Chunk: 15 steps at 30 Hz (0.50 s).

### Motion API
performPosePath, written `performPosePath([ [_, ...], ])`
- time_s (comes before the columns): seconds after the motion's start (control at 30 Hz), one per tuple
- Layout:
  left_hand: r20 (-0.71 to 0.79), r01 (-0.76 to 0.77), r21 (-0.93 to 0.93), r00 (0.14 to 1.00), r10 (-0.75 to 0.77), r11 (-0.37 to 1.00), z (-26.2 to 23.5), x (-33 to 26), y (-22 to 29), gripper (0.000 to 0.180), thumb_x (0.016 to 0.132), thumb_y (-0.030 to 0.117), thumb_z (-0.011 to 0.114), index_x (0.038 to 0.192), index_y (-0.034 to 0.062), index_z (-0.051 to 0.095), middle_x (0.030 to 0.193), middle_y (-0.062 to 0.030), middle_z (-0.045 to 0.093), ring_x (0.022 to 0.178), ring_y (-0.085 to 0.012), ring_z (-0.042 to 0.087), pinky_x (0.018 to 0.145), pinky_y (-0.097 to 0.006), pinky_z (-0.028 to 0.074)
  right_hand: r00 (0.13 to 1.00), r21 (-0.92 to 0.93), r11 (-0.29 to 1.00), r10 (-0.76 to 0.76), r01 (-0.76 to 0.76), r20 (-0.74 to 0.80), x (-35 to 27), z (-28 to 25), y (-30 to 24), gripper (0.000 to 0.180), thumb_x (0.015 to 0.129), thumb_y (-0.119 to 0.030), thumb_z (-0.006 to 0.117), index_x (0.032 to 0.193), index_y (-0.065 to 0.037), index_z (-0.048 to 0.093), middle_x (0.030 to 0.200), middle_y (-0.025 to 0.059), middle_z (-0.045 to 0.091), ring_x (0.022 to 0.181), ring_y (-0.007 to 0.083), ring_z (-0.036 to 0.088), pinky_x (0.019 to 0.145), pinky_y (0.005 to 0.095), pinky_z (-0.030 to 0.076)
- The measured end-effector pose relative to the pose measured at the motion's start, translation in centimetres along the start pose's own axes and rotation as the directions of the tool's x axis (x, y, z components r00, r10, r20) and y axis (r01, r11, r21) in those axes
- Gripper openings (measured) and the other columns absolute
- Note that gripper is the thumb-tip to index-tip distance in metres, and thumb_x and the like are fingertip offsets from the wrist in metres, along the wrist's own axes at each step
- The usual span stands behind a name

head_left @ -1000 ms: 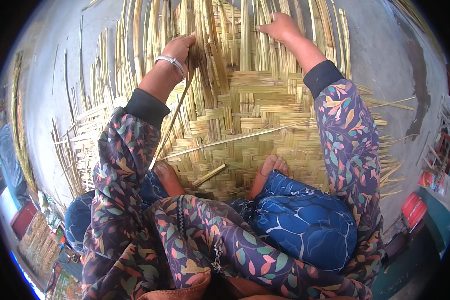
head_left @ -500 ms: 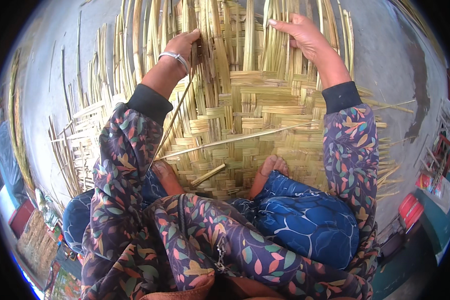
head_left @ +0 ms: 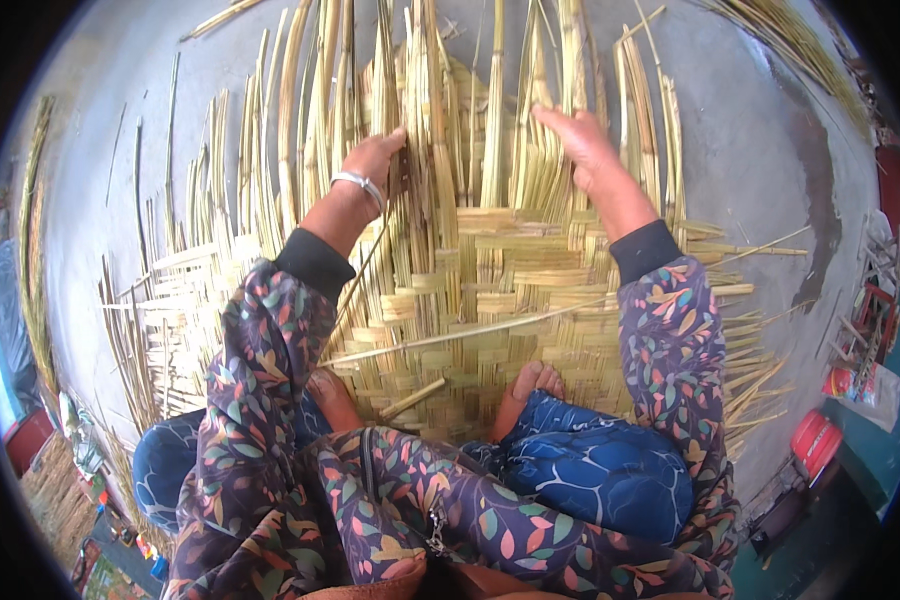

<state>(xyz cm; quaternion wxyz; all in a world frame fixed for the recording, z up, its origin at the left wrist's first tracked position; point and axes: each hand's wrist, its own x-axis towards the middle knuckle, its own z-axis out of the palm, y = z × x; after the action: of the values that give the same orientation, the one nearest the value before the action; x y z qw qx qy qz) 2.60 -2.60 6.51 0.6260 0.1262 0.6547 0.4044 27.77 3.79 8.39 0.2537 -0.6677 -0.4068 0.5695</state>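
A large woven bamboo mat (head_left: 490, 290) lies on the grey concrete floor, with loose upright strips (head_left: 440, 90) fanning out at its far edge. My left hand (head_left: 375, 160), a metal bangle on its wrist, pinches a few strips near the middle of the mat's unwoven edge. To the right, my right hand (head_left: 580, 140) is spread with its fingers parting several strips. A long thin bamboo strip (head_left: 470, 330) lies across the woven part. My bare feet (head_left: 525, 390) rest on the mat's near edge.
Bundles of loose bamboo strips (head_left: 35, 250) lie along the floor on the left and at the upper right (head_left: 790, 40). Red containers (head_left: 815, 440) and small items sit at the right edge. A short bamboo stick (head_left: 415, 398) lies by my feet.
My right hand has moved left and down from the far right strips toward the mat's middle. My left hand has shifted slightly along the strips and keeps its grip.
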Motion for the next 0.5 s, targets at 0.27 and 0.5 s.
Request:
performPosePath([
  [0.27, 0.044, 0.021, -0.027, 0.999, -0.020, 0.999, -1.1, 2.1, -1.6, 0.029, 0.092, 0.025, 0.053, 0.107, -0.0007, 0.053, 0.090, -0.0081, 0.061, 0.076, -0.0187, 0.060, 0.067, -0.035, 0.051, 0.942, -0.179, 0.930, -0.333, 0.321, -0.039, -3.7, 0.0, -0.5, 0.050, 0.085, -0.042, 0.065, 0.103, 0.004, 0.058, 0.086, 0.0082, 0.061, 0.077, 0.0139, 0.054, 0.071, 0.0290, 0.045],
  [0.5, 0.018, -0.024, -0.059, 1.000, 0.025, 0.998, -1.0, 1.8, -1.4, 0.027, 0.093, 0.026, 0.053, 0.113, 0.0079, 0.055, 0.098, -0.0065, 0.059, 0.078, -0.0177, 0.059, 0.066, -0.036, 0.053, 0.901, 0.207, 0.911, -0.394, 0.357, 0.180, -2.5, -0.6, -1.1, 0.051, 0.092, -0.049, 0.049, 0.107, -0.001, 0.060, 0.087, 0.0071, 0.065, 0.077, 0.0130, 0.061, 0.071, 0.0273, 0.051],
])
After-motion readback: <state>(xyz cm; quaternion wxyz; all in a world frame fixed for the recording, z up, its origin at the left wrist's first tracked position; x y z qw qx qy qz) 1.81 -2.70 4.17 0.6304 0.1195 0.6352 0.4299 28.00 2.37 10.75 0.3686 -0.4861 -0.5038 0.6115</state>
